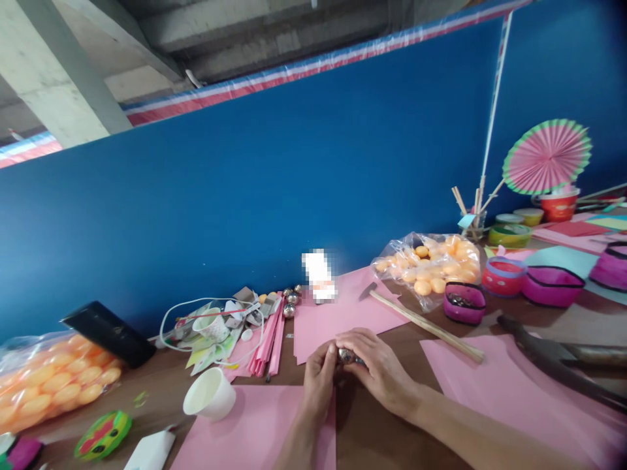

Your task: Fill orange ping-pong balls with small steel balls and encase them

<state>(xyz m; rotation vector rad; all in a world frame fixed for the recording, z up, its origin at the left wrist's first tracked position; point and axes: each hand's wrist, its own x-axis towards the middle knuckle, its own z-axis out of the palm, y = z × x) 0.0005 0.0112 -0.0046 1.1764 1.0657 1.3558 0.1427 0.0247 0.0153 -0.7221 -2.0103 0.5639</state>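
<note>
My left hand (321, 375) and my right hand (372, 362) meet above the brown table, both closed around a small shiny ball (347, 356). Fingers hide most of it; the visible part looks metallic with dark patches. Similar shiny balls (290, 300) lie in a small group by the blue wall. Pink paper sheets (264, 424) spread beneath and beside my hands. To the right of my right hand, a hammer with a wooden handle (426, 324) rests across the pink paper. A white cup (209, 393) sits to the left.
Bagged orange balls lie in a clear bag (431, 267) at right and another bag (59, 378) at far left. Purple containers (464, 303), a larger dark-headed tool (553, 352) and a paper fan (548, 156) stand right. Paper scraps and a white cable (169, 313) clutter the left back.
</note>
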